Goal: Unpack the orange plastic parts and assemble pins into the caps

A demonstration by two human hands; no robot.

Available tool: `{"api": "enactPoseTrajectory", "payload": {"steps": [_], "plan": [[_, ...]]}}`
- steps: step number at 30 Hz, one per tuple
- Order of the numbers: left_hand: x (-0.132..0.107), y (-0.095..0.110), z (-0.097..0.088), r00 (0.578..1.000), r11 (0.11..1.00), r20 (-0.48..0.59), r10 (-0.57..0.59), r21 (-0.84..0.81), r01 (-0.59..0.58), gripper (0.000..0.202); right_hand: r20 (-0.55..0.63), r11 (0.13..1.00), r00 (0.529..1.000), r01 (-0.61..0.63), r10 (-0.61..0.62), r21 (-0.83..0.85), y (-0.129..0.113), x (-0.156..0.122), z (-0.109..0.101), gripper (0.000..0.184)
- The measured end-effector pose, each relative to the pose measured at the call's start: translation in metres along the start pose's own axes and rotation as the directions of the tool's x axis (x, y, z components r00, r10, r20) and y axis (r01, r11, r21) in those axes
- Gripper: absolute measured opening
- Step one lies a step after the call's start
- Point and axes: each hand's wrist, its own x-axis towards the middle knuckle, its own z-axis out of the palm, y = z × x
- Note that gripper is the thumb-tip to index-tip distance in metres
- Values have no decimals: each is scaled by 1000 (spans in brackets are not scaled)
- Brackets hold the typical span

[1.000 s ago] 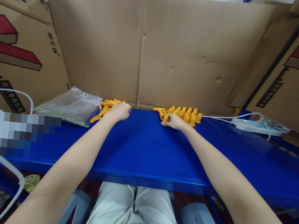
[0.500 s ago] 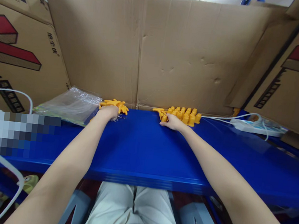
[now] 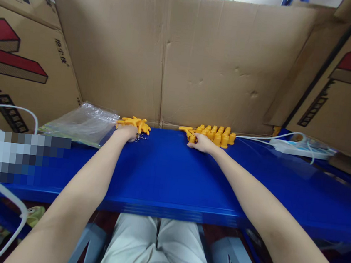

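Note:
At the back of the blue table, my right hand (image 3: 203, 143) is closed round a small yellow plastic cup-like piece (image 3: 192, 138), its hollow end showing. Rows of similar yellow pieces (image 3: 225, 139) stand upright just beyond and right of that hand. A yellow piece with finger-like prongs (image 3: 186, 129) lies behind the held one. My left hand (image 3: 127, 133) is low over the table beside a few small metal springs (image 3: 141, 137), its fingers hidden from me. Right behind it is a heap of yellow hand-shaped plastic pieces (image 3: 137, 123).
A clear plastic bag (image 3: 80, 122) lies left of my left hand. Cardboard walls (image 3: 216, 64) rise behind and on both sides. A white power strip (image 3: 302, 150) with cables sits at the right. The blue table's (image 3: 170, 177) front edge is close to my lap.
My left hand has shifted slightly left, and more of the springs' side shows. The right hand stays put with the yellow piece.

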Motion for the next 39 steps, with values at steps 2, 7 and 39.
{"api": "enactPoseTrajectory", "payload": {"steps": [2, 7, 39], "plan": [[-8, 7, -9, 998, 998, 44, -41, 57, 38, 40, 1, 1000, 1000, 5, -5, 8, 0, 0, 0, 36], [-24, 27, -25, 999, 990, 16, -47, 134, 44, 29, -19, 1000, 1000, 25, -25, 6, 5, 3, 3, 44], [-23, 58, 2, 993, 993, -24, 111, 50, -110, 42, -19, 998, 999, 46, -47, -50, -4, -1, 1, 33]]}}
